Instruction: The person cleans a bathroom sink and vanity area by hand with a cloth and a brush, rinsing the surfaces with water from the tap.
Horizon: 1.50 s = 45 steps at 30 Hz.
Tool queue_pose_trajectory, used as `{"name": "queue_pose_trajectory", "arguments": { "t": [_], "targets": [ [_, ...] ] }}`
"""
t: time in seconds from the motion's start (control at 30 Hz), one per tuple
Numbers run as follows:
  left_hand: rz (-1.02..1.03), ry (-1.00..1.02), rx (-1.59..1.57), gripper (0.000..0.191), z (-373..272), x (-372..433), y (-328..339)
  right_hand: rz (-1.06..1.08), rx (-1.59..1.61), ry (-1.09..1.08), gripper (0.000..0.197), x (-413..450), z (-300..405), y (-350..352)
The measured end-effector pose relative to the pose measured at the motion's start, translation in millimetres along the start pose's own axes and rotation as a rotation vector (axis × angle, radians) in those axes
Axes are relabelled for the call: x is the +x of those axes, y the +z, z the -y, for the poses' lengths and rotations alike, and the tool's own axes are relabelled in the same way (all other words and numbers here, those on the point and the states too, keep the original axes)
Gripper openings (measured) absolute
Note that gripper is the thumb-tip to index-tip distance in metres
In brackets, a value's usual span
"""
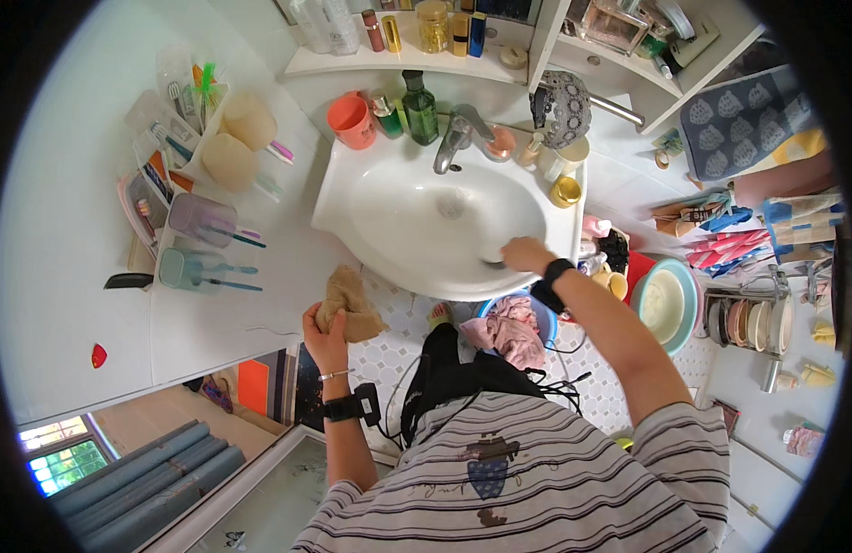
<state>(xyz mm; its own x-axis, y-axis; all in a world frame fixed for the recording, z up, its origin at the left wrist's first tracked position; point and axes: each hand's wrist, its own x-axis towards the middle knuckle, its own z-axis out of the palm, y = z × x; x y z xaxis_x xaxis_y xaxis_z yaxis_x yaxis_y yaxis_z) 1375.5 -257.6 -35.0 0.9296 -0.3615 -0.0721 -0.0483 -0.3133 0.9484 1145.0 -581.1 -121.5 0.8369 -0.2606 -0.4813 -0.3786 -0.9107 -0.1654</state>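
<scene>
A crumpled tan towel (350,304) is gripped in my left hand (327,339), to the left of the white washbasin (391,238) and over the tiled floor. My right hand (528,255) is at the front right part of the basin, its fingers curled downward and partly hidden. Beside those fingers a small dark patch (494,264) shows; whether it is a thing or a shadow I cannot tell. The basin's drain (452,204) is in view. A grey metal faucet (460,135) stands at the basin's back edge.
Along the basin's back stand an orange cup (351,122), a green bottle (420,109) and a gold-lidded jar (566,192). A blue bucket (548,325) with pink cloth (512,332) sits below. Wall-mounted cups (203,220) hold toothbrushes on the left. Black cables (564,390) hang near my waist.
</scene>
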Motion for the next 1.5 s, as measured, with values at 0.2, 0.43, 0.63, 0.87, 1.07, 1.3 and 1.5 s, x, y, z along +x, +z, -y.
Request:
{"name": "queue_pose_trajectory", "arguments": {
  "t": [0.2, 0.43, 0.63, 0.87, 1.07, 1.3, 1.5],
  "targets": [
    [0.003, -0.009, 0.018, 0.035, 10, 2, -8, -0.249, 0.579, 0.034, 0.027, 98, 101, 5],
    [-0.038, -0.008, -0.019, 0.033, 36, 17, -28, -0.077, 0.149, 0.418, 0.028, 18, 36, -18],
    [-0.03, -0.014, 0.012, 0.034, 23, 28, -14, 0.089, 0.687, 0.197, 0.036, 93, 99, -29],
    [0.048, -0.058, 0.01, 0.034, 15, 31, -16, 0.242, 0.495, 0.206, 0.046, 134, 72, -47],
    [0.055, -0.047, 0.068, 0.035, 15, 35, -10, 0.028, 1.052, 0.091, 0.045, 125, 132, -78],
    [0.07, -0.038, 0.076, 0.035, 3, 34, 2, -0.06, 0.669, -0.139, 0.039, 68, 92, -46],
    [0.083, -0.069, 0.059, 0.035, 12, 29, 5, -0.093, 0.523, -0.003, 0.04, 10, 99, -64]
  ]
}}
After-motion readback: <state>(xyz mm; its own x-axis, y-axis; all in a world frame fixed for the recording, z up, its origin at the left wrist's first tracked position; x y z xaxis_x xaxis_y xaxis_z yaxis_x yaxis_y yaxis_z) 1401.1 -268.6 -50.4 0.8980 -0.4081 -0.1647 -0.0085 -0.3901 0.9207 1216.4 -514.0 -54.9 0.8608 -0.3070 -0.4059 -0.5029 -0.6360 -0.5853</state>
